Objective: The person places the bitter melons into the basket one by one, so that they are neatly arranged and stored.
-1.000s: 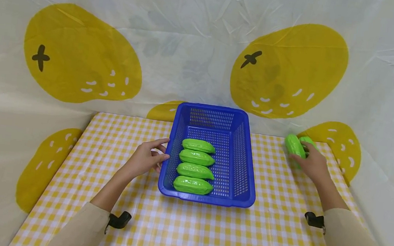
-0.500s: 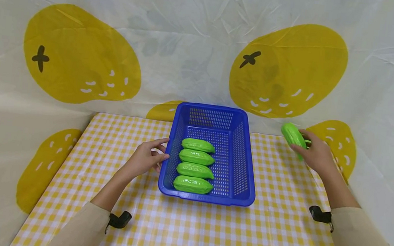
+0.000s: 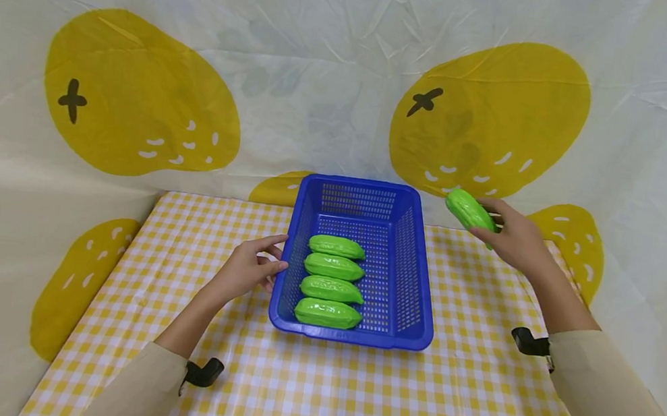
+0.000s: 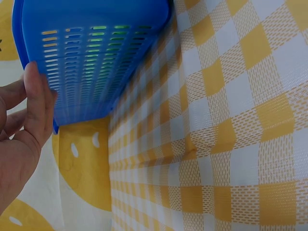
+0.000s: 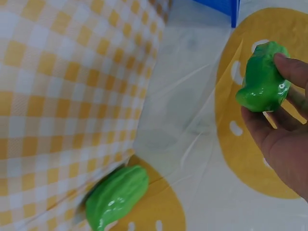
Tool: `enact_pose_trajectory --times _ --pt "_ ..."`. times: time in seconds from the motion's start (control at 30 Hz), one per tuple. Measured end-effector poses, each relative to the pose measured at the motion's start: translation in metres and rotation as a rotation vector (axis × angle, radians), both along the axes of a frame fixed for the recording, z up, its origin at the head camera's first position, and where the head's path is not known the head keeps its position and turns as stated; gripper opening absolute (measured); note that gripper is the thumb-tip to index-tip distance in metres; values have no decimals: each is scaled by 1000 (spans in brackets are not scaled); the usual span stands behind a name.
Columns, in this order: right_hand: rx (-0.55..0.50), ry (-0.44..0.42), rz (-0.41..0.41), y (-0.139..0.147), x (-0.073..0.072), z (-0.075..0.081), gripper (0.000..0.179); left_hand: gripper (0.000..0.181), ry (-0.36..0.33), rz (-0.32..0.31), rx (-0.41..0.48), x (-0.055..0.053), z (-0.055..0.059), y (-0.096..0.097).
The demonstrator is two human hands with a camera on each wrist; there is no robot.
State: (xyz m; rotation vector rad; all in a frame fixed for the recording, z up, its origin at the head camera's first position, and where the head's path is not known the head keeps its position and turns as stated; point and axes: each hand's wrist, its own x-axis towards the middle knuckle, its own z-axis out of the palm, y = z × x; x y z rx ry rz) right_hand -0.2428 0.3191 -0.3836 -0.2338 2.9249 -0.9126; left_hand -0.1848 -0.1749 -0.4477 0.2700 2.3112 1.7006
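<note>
In the head view my right hand holds a glossy ridged green bitter melon in the air, right of the basket. Thumb and fingers pinch it from opposite sides; the right wrist view shows the same bitter melon by its end. My left hand touches the left rim of a blue plastic basket with fairly straight fingers. Seen from the left wrist, those fingertips lie against the basket's outer side. Several similar bitter melons form a column along the basket's left half, pointed ends to the right.
Another bitter melon lies on the table near its edge in the right wrist view; in the head view my right hand hides it. A yellow checked cloth covers the table. A printed curtain hangs behind and at the sides.
My right hand has lifted the bitter melon off the table at the far right and carried it up and left toward the basket. The left hand and basket have stayed put.
</note>
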Motion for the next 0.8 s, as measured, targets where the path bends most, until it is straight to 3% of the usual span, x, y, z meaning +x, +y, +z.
enact_pose_trajectory --times 0.4,0.8 --pt "-40 -7 185 -42 -23 19 59 59 -12 11 -17 1 2 2" --pt "9 3 312 -79 -46 19 56 59 -4 2 -9 -1 0 2"
